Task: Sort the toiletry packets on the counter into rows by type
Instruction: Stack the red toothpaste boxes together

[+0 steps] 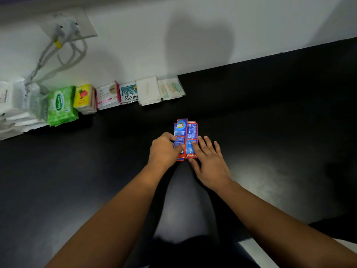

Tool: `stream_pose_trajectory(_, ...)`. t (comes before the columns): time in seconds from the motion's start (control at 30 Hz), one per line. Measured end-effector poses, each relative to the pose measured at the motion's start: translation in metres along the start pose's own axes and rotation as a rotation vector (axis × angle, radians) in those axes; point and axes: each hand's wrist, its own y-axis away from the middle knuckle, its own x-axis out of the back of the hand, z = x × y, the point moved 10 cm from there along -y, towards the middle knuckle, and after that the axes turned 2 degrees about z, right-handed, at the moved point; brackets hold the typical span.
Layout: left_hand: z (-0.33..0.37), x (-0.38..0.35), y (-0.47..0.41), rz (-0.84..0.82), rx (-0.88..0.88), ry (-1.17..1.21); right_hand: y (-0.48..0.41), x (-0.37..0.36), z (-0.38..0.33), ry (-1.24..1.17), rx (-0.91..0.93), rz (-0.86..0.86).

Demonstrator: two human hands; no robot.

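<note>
Black counter [270, 132] bears toothpaste packets [190, 130], sachet row [127, 92].

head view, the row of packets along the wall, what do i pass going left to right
white packet pile → green Sanicare wipes pack → yellow strawberry packets → pink and white sachets → Cream Silk sachets → plain white packets → clear packets

Two hands [164, 150] [209, 161], two toothpaste packets [181, 132] [191, 132] on top, two wall plugs [59, 29] [73, 27], one green wipes pack [60, 105].

Red-blue toothpaste packets [185, 138] lie stacked flat mid-counter.
</note>
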Motion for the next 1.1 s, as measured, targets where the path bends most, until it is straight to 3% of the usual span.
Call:
stream_pose_trajectory(0.6,-0.012,0.013,-0.016,0.095,0.005,0.026,0.0,0.002,0.002,-0.054,-0.009,0.022)
stream_pose_trajectory(0.7,0.004,0.015,-0.014,0.103,-0.183,-0.007,0.0,0.003,0.001,-0.059,0.003,0.005)
stream_pose_trajectory(0.83,0.015,-0.007,0.002,-0.149,-0.522,-0.248,0.0,0.003,-0.002,-0.023,0.056,-0.021)
stream_pose_trajectory(0.93,-0.004,-0.022,0.007,-0.255,-0.587,-0.502,0.0,0.002,-0.003,0.005,0.073,-0.032)
stream_pose_trajectory(1.1,-0.005,-0.025,0.003,-0.229,-0.67,-0.623,0.0,0.005,-0.004,0.021,0.064,-0.003)
